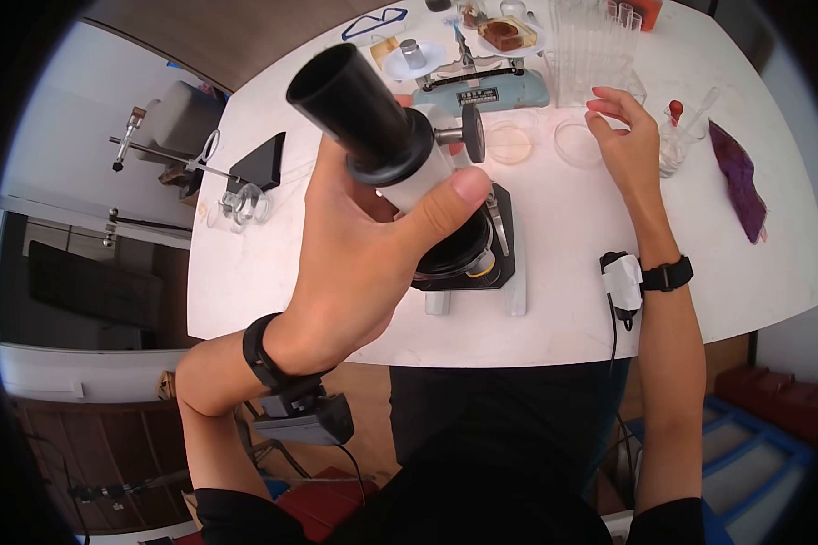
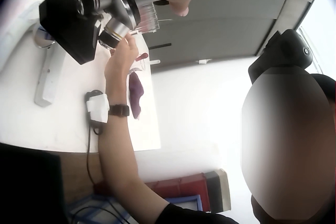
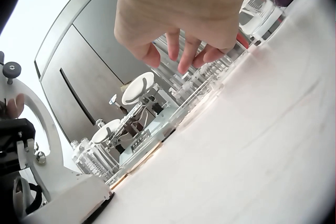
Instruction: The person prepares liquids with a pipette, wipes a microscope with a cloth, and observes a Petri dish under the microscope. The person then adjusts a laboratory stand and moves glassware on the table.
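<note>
My left hand [image 1: 350, 245] grips a microscope [image 1: 354, 118] just below its black eyepiece tube, thumb on the near side and fingers behind, partly hidden. In the left wrist view the objective lens [image 2: 113, 32] and the square black stage [image 2: 68, 22] hang below that hand. To the right, my right hand [image 1: 629, 150] is held above the table with its fingers loosely bent and nothing in them. Its fingertips are close to a clear petri dish [image 1: 559, 150]. Another round dish [image 1: 509, 145] lies between that one and the microscope.
A pale blue balance scale [image 1: 482, 91] stands behind the microscope, with clear test tubes [image 1: 595, 41] to its right. Glassware [image 1: 673, 154] and a purple cloth [image 1: 741, 177] lie at the right. A metal stand [image 1: 168, 150] and a glass flask [image 1: 245, 207] are at the left.
</note>
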The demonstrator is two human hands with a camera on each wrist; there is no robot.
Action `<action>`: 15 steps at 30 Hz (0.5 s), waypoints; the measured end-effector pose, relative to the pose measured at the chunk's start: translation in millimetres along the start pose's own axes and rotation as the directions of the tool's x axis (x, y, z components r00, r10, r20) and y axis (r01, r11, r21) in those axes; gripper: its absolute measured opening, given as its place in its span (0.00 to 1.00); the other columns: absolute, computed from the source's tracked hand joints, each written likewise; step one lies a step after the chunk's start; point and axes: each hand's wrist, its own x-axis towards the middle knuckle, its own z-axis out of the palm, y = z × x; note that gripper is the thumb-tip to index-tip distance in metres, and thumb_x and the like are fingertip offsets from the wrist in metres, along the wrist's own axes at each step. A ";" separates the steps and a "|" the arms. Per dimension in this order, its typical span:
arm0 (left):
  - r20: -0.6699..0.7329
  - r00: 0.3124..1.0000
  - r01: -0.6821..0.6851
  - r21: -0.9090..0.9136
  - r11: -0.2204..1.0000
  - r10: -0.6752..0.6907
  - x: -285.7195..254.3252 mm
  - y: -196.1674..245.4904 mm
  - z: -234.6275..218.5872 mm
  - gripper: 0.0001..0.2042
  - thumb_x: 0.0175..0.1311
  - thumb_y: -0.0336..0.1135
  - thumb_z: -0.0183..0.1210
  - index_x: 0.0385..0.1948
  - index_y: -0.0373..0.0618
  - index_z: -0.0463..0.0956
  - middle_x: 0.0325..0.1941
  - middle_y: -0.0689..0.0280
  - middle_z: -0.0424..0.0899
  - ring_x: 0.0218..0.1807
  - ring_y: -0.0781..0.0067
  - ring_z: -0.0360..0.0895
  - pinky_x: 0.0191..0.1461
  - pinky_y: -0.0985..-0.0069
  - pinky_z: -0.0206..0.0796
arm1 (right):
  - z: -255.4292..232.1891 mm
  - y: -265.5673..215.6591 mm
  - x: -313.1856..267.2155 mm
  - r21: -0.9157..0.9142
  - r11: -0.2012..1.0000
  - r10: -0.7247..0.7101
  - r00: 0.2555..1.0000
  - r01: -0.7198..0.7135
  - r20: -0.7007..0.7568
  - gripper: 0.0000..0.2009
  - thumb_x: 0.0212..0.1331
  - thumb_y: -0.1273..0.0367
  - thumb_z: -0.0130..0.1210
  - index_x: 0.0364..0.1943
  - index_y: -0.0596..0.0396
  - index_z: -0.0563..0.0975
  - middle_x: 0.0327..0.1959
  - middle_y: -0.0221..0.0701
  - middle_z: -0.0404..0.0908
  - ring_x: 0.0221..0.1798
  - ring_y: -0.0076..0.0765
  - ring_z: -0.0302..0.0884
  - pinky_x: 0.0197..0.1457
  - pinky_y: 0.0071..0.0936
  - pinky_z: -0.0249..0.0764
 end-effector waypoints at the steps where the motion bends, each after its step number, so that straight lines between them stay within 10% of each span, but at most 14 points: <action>1: 0.010 1.000 -0.011 -0.005 1.000 0.011 -0.1 -0.8 -0.2 0.33 0.59 0.34 0.65 0.63 0.40 0.56 0.52 0.55 0.76 0.52 0.60 0.79 0.52 0.65 0.75 | 0.0 0.2 0.1 -0.001 1.000 0.002 1.000 -0.002 0.008 0.16 0.50 0.69 0.58 0.46 0.53 0.79 0.40 0.31 0.85 0.48 0.31 0.80 0.45 0.27 0.71; 15: 0.190 0.965 -0.208 0.121 0.971 0.183 5.1 -19.3 -46.8 0.42 0.54 0.42 0.69 0.68 0.40 0.53 0.60 0.54 0.72 0.64 0.60 0.70 0.66 0.60 0.62 | -0.8 -3.5 0.1 -0.052 0.998 -0.025 0.990 0.032 0.136 0.21 0.50 0.69 0.61 0.52 0.49 0.77 0.43 0.31 0.84 0.51 0.33 0.78 0.53 0.33 0.70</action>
